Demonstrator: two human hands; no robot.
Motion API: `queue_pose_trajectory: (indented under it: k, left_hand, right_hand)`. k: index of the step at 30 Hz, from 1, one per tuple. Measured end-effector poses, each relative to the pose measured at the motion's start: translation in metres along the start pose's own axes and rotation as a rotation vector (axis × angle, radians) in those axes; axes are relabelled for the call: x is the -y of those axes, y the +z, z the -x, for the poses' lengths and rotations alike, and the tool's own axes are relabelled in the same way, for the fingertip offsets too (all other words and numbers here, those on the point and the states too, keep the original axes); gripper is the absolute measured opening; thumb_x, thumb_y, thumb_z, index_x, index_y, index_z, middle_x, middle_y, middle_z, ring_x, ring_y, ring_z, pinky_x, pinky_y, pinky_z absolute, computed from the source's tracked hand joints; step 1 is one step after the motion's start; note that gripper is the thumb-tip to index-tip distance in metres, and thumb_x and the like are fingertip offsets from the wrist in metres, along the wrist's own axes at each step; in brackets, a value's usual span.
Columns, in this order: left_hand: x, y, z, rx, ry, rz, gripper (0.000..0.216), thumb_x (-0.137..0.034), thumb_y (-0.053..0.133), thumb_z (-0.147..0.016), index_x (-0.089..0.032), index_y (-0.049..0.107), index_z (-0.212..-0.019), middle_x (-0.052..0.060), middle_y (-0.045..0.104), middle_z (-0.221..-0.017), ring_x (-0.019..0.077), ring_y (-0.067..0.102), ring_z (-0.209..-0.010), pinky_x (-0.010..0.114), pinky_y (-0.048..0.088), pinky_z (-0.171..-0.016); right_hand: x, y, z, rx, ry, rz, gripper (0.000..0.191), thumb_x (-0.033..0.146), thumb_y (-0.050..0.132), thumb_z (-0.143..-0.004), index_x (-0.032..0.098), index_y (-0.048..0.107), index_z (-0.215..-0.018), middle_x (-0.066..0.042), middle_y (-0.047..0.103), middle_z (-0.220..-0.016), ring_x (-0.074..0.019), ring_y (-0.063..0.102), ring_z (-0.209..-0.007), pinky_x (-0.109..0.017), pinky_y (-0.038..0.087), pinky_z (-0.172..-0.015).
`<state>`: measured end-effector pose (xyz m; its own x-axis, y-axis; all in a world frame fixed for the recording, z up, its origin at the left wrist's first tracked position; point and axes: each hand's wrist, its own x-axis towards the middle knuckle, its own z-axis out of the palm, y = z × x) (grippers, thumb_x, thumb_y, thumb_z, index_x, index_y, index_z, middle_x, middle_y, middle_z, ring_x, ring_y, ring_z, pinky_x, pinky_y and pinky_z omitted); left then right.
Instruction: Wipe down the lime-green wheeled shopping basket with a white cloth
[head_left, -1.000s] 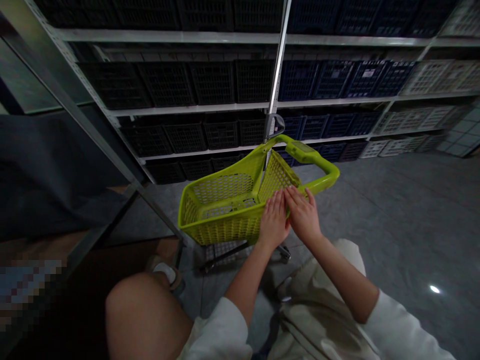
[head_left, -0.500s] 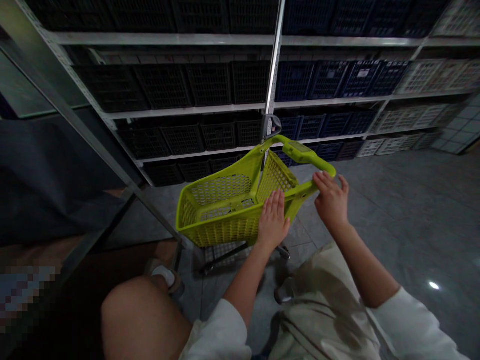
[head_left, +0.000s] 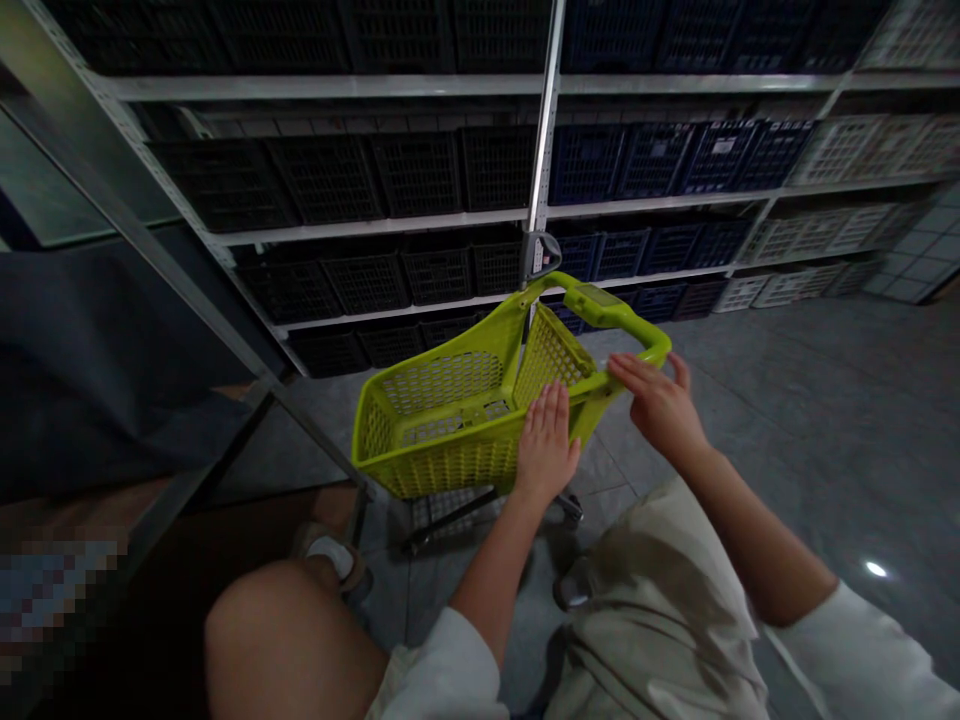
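A lime-green shopping cart [head_left: 442,470] with perforated sides stands in front of me, its basket holding nothing that I can see. Across the near rim lies my left hand [head_left: 546,445], fingers straight and close together, thumb on the outer side; it is open and flat. My right hand [head_left: 664,405] rests farther right, at the rear corner where the rim meets the curved handle [head_left: 600,303]. Its fingers stretch leftward over the rim and its thumb points up near the handle's end; it too looks open. A grey looped piece [head_left: 541,252] shows just behind the handle.
Shelves hold rows of black crates [head_left: 416,175], blue crates [head_left: 660,160] and white crates [head_left: 840,150]. A metal frame [head_left: 247,350] slants along the left beside dark cloth [head_left: 97,370]. Grey tiled floor [head_left: 810,430] extends right. My knee [head_left: 285,640] is close to the cart.
My right hand has slid left along the cart's rim, away from the handle's end, with its fingers now reaching farther over the rim. My left hand and the cart have hardly moved.
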<state>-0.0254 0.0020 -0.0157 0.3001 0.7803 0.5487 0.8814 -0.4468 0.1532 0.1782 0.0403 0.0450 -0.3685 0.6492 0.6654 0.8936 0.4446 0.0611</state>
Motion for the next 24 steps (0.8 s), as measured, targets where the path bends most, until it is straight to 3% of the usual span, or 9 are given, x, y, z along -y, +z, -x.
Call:
queue_pose_trajectory:
  k: [3,5,10,12,14,17,21,24]
  left_hand:
    - [0.0,0.001,-0.001,0.002,0.003,0.018,0.085,-0.034,0.053,-0.091,-0.005,0.007,-0.157,0.017,0.019,-0.167,0.0273,0.015,-0.155,0.047,0.024,-0.126]
    - [0.0,0.001,-0.001,0.004,0.0,0.018,0.085,-0.035,0.052,-0.091,-0.004,0.008,-0.157,0.017,0.019,-0.167,0.0276,0.014,-0.155,0.047,0.024,-0.126]
    - [-0.001,0.0,-0.002,0.015,-0.009,-0.022,0.084,-0.033,0.055,-0.09,-0.001,0.013,-0.156,0.018,0.02,-0.166,0.0267,0.013,-0.156,0.043,0.021,-0.127]
    - [-0.001,-0.001,-0.001,0.018,-0.006,-0.044,0.084,-0.032,0.055,-0.089,-0.001,0.014,-0.155,0.018,0.022,-0.166,0.0261,0.013,-0.156,0.043,0.021,-0.127]
    - [0.0,-0.001,0.001,0.017,-0.004,-0.056,0.083,-0.033,0.053,-0.09,-0.001,0.014,-0.156,0.018,0.023,-0.166,0.0256,0.014,-0.156,0.043,0.023,-0.126]
    - [0.001,-0.003,0.003,0.01,-0.002,-0.052,0.081,-0.035,0.049,-0.093,-0.004,0.011,-0.157,0.015,0.021,-0.167,0.0254,0.014,-0.155,0.044,0.024,-0.126]
    - [-0.001,-0.003,0.002,0.016,-0.005,-0.047,0.082,-0.037,0.048,-0.094,-0.004,0.009,-0.157,0.016,0.019,-0.167,0.0262,0.013,-0.156,0.044,0.023,-0.126]
    - [-0.002,-0.001,0.001,0.007,-0.015,-0.023,0.083,-0.036,0.049,-0.093,-0.004,0.008,-0.157,0.016,0.019,-0.167,0.0264,0.013,-0.155,0.045,0.024,-0.126]
  right_hand:
    - [-0.016,-0.002,-0.005,-0.133,0.232,0.051,0.059,0.002,0.041,-0.078,0.019,0.061,-0.131,-0.013,0.064,-0.137,-0.0276,0.058,-0.13,-0.061,0.015,-0.117]
    - [-0.004,0.003,-0.005,-0.159,0.264,0.06,0.06,0.003,0.043,-0.077,0.019,0.06,-0.132,-0.014,0.063,-0.139,-0.0286,0.056,-0.132,-0.061,0.016,-0.117]
    - [0.067,0.022,0.005,-0.067,0.015,-0.005,0.058,0.001,0.042,-0.082,0.021,0.059,-0.133,-0.009,0.065,-0.137,-0.0229,0.058,-0.13,-0.048,0.016,-0.118]
    - [0.081,0.023,0.009,-0.053,-0.052,-0.025,0.058,0.001,0.042,-0.083,0.02,0.057,-0.136,-0.009,0.062,-0.14,-0.0218,0.056,-0.132,-0.045,0.017,-0.118]
    - [0.077,0.02,0.011,-0.038,-0.105,-0.033,0.06,-0.001,0.042,-0.082,0.021,0.055,-0.137,-0.007,0.062,-0.141,-0.0208,0.057,-0.132,-0.045,0.015,-0.119]
    - [0.045,0.011,0.008,-0.024,-0.14,-0.024,0.062,-0.002,0.04,-0.082,0.025,0.056,-0.136,-0.005,0.063,-0.139,-0.0198,0.059,-0.129,-0.048,0.013,-0.119]
    - [0.001,0.005,-0.002,-0.141,0.074,0.023,0.057,0.002,0.043,-0.08,0.023,0.061,-0.13,-0.008,0.066,-0.136,-0.0245,0.059,-0.129,-0.054,0.016,-0.117]
    - [0.007,0.01,-0.003,-0.221,0.203,0.033,0.056,0.003,0.044,-0.078,0.022,0.062,-0.128,-0.01,0.067,-0.134,-0.0269,0.059,-0.129,-0.056,0.017,-0.115]
